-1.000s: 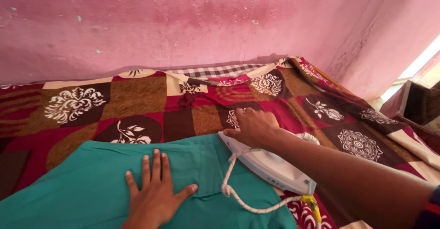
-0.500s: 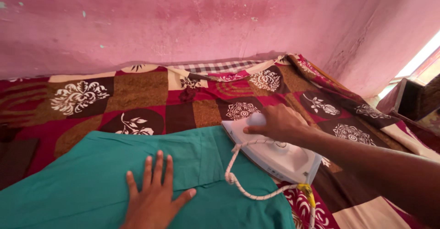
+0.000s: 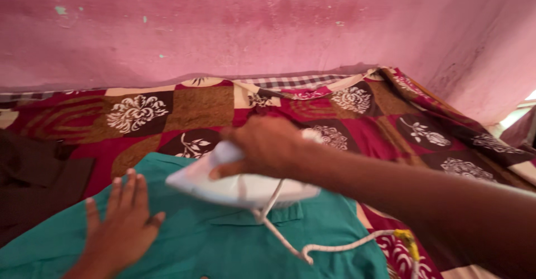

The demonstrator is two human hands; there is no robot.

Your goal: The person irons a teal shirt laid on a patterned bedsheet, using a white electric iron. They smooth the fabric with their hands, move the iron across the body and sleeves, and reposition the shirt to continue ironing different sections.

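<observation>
A teal garment (image 3: 223,240) lies spread on a red, brown and maroon patterned blanket (image 3: 184,106). My right hand (image 3: 262,145) grips the handle of a white electric iron (image 3: 240,187), which sits over the garment's upper middle and looks blurred by motion. A white braided cord (image 3: 312,248) with a yellow end trails from the iron toward the lower right. My left hand (image 3: 120,226) rests flat on the garment at the lower left, fingers spread, a short way left of the iron.
A pink wall (image 3: 268,22) with chipped paint runs along the back and right. Dark brown cloth (image 3: 33,184) lies at the left edge. A strip of checked fabric (image 3: 290,82) shows where the blanket meets the wall.
My right hand has carried the iron leftward from the garment's right edge to over its middle. My left hand has slid left across the cloth. The view has shifted a little.
</observation>
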